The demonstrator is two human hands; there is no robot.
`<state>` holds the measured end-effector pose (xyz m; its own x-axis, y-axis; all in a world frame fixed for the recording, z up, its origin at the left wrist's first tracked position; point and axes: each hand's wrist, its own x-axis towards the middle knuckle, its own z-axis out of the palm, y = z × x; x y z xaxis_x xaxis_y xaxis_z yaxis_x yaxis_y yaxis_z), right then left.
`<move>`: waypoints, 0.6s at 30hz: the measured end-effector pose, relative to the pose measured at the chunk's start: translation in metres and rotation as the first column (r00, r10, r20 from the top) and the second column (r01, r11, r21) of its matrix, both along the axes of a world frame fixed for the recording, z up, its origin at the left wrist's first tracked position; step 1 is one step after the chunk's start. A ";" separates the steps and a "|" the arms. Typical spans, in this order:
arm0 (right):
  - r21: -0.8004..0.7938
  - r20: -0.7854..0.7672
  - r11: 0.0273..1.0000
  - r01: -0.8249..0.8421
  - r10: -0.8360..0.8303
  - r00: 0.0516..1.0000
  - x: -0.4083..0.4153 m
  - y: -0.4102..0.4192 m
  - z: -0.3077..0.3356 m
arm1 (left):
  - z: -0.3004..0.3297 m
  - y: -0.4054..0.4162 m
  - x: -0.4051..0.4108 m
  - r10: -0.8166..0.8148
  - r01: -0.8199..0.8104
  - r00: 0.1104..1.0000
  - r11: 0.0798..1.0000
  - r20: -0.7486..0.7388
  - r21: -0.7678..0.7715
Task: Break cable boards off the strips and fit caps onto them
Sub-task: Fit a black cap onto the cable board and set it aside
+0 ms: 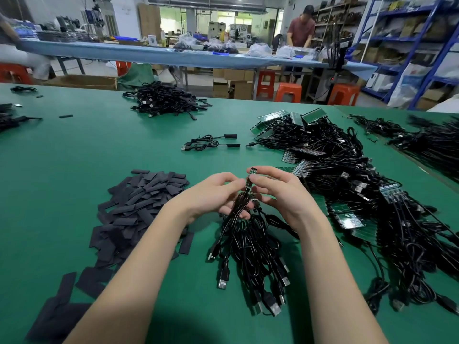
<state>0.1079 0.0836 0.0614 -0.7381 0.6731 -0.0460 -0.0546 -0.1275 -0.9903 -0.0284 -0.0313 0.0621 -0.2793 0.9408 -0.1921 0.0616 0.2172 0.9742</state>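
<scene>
Centre of frame: left hand [218, 194] and right hand [278, 192] both pinch a small cable board [251, 176], fingers curled, bundle of cables [250, 239] hanging below; judged the break-off step; next, a cap from the pile [139, 202] at left.

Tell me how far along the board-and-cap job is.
Done: two capped cables lie apart mid-table. In hand: left hand and right hand pinch a bare board above a cable bundle, apparently snapping it off. Left: a big pile of board strips at right, and the black caps at left.
</scene>
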 end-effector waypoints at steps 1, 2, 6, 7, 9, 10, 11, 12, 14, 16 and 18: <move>0.009 0.008 1.000 -0.004 0.004 1.000 0.000 -0.001 0.000 | -0.003 -0.001 0.001 0.025 -0.025 1.000 0.999 -0.003 0.021; 0.008 0.009 1.000 -0.006 0.006 1.000 -0.001 -0.003 0.000 | -0.006 -0.001 0.001 0.049 -0.048 0.999 0.998 -0.004 0.050; 0.001 0.011 1.000 0.024 -0.024 1.000 -0.004 -0.004 0.002 | -0.022 0.000 0.010 0.143 -0.161 0.985 0.967 0.100 0.198; 0.017 0.027 0.999 0.035 -0.036 0.999 -0.004 -0.003 0.001 | -0.027 0.001 0.014 0.178 -0.206 0.974 0.951 0.140 0.229; 0.085 0.087 0.995 0.055 -0.063 0.994 -0.006 -0.002 -0.002 | -0.039 0.004 0.021 0.244 -0.283 0.955 0.921 0.170 0.267; 0.119 0.110 0.991 0.066 -0.079 0.991 -0.007 -0.002 -0.003 | -0.044 0.006 0.024 0.278 -0.311 0.948 0.909 0.155 0.275; 0.146 0.123 0.986 0.081 -0.099 0.988 -0.008 -0.001 -0.004 | -0.048 0.008 0.026 0.305 -0.331 0.943 0.901 0.133 0.281; 0.171 0.126 0.980 0.101 -0.124 0.984 -0.009 -0.001 -0.004 | -0.050 0.009 0.027 0.327 -0.346 0.938 0.894 0.115 0.284; 0.265 0.136 0.951 0.162 -0.203 0.970 -0.009 0.002 -0.003 | -0.053 0.010 0.028 0.348 -0.367 0.930 0.883 0.117 0.291; 0.392 0.138 0.895 0.215 -0.288 0.948 -0.009 0.005 0.003 | -0.053 0.009 0.028 0.358 -0.390 0.921 0.871 0.155 0.300; 0.487 0.107 0.839 0.243 -0.334 0.936 -0.010 0.004 0.012 | -0.053 0.008 0.028 0.364 -0.407 0.912 0.863 0.191 0.298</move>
<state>0.0978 0.0880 0.0732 -0.5159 0.8307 0.2092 0.1680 0.3375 -0.9262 -0.0005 -0.0230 0.0093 -0.6267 0.7778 0.0478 -0.0871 -0.1309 0.9876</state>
